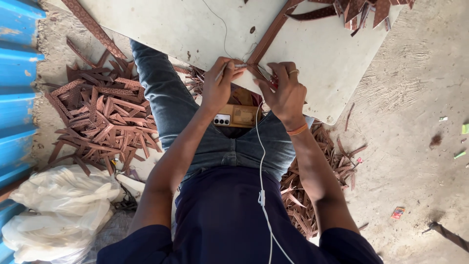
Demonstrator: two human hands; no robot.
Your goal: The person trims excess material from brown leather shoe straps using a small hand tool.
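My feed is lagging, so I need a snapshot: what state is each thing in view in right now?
left hand: closed on a thin tool at the frame corner
right hand: pressing the frame corner
brown frame strip: flat on the white board
cut strips: piled loose on the floor
phone: lying on the lap
white bag: crumpled

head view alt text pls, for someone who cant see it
Seen from above, a seated person's left hand holds a thin tool and the right hand presses a brown patterned strip on a white board over their knees. A phone lies on the lap, and brown offcuts are piled on the floor.
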